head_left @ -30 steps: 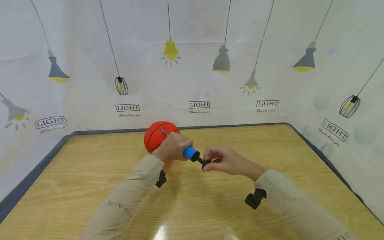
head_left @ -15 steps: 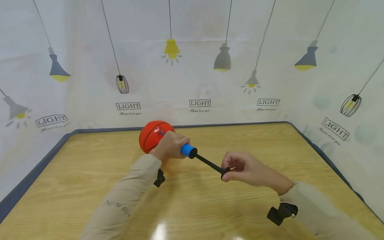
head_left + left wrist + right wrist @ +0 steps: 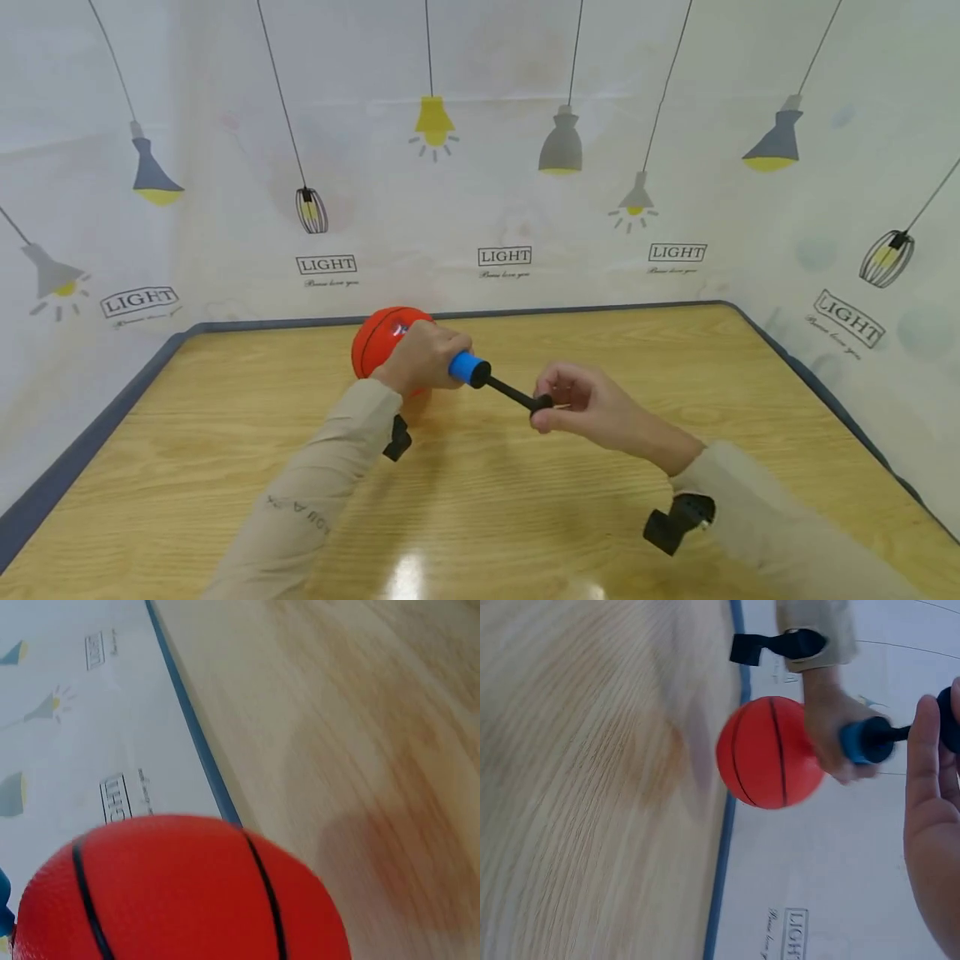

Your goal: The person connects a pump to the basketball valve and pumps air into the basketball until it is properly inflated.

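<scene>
My left hand grips the blue barrel of a small hand pump, whose black end points toward my right hand. The thumb and fingers of that right hand pinch the pump's black handle, and a length of black rod shows between handle and barrel. Just beyond the left hand is a red ball with black basketball lines, partly hidden by that hand. In the left wrist view the ball fills the lower part. The right wrist view shows the ball beside the left hand.
A wood-grain table lies beneath the hands, edged in dark blue-grey. Behind and at both sides stands a pale wall covering printed with lamps and lettering. Dark wrist cameras are strapped on at the sleeves.
The right hand first drew the pump handle outward, lengthening the exposed rod, then moved it partway back toward the barrel. The left hand kept its grip, and the ball shifted slightly left.
</scene>
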Demonstrator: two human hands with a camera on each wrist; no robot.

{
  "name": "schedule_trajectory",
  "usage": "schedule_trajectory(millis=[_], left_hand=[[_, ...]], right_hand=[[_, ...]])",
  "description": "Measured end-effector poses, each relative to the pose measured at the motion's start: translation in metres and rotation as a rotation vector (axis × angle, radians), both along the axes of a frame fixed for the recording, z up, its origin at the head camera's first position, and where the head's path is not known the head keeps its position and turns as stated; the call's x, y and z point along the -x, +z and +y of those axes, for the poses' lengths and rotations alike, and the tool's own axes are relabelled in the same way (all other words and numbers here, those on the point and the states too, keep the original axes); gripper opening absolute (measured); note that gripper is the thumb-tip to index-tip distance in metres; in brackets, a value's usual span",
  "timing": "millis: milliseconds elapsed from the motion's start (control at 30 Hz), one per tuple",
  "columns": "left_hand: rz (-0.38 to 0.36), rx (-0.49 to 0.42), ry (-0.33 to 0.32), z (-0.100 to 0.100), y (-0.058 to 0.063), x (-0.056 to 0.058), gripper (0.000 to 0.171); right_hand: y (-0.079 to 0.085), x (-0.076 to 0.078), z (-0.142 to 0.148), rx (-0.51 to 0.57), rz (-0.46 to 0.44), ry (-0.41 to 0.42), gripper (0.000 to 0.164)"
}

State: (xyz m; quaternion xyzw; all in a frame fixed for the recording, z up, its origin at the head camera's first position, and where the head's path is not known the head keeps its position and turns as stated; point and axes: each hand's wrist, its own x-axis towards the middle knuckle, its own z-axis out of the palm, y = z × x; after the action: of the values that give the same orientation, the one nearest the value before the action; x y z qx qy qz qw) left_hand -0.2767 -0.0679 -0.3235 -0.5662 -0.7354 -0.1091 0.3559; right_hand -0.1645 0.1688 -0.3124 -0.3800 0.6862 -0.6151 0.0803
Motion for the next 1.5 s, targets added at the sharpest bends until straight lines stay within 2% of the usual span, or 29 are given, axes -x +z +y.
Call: schedule_trajectory(millis=[100,167,233,367,467,567,633,733,833,933,1067,1167,1267,1367,1500], left_hand=[[0.004,-0.009,0.02,-0.005,0.0,0.001,0.021],[0.009,-0.002,0.017,-0.005,0.0,0.0,0.021],[0.023,0.016,0.004,-0.002,-0.001,-0.001,0.021],[0.051,0.035,-0.019,0.005,-0.004,-0.003,0.023],[0.058,0.026,-0.031,0.009,-0.007,-0.002,0.023],[0.06,0.019,-0.033,0.011,-0.008,0.0,0.022],[0.048,0.018,-0.023,0.01,-0.006,0.001,0.022],[0.025,0.021,0.011,0.005,-0.005,0.0,0.022],[0.0,0.016,0.01,0.003,-0.007,-0.001,0.022],[-0.003,0.024,-0.013,0.008,-0.007,-0.002,0.022],[0.014,0.037,-0.033,0.016,-0.007,-0.005,0.021],[0.02,0.041,-0.037,0.017,-0.009,-0.005,0.021],[0.008,0.04,-0.039,0.016,-0.009,-0.003,0.021],[-0.017,0.027,-0.025,0.012,-0.006,-0.002,0.02],[-0.021,0.004,0.014,0.005,-0.003,0.0,0.022]], right_hand=[[0.004,-0.009,0.013,0.029,0.011,0.088,0.013],[0.002,-0.005,0.013,0.031,0.04,0.132,0.011],[-0.003,0.005,0.006,0.01,0.078,0.144,0.012],[-0.011,0.028,-0.014,-0.081,0.147,0.079,0.013],[-0.011,0.032,-0.021,-0.116,0.151,0.0,0.014],[-0.007,0.023,-0.017,-0.107,0.121,-0.057,0.015],[-0.002,0.01,-0.007,-0.084,0.109,-0.051,0.015],[0.004,-0.009,0.011,-0.032,0.094,0.018,0.013],[0.005,-0.015,0.021,-0.007,0.119,0.092,0.011],[-0.002,-0.002,0.015,-0.045,0.145,0.102,0.012],[-0.011,0.021,-0.004,-0.099,0.151,0.05,0.013],[-0.013,0.027,-0.014,-0.1,0.123,-0.008,0.014],[-0.009,0.019,-0.013,-0.095,0.103,-0.051,0.014],[-0.001,0.003,0.0,-0.08,0.095,-0.05,0.014],[0.006,-0.013,0.02,-0.026,0.102,0.03,0.012]])
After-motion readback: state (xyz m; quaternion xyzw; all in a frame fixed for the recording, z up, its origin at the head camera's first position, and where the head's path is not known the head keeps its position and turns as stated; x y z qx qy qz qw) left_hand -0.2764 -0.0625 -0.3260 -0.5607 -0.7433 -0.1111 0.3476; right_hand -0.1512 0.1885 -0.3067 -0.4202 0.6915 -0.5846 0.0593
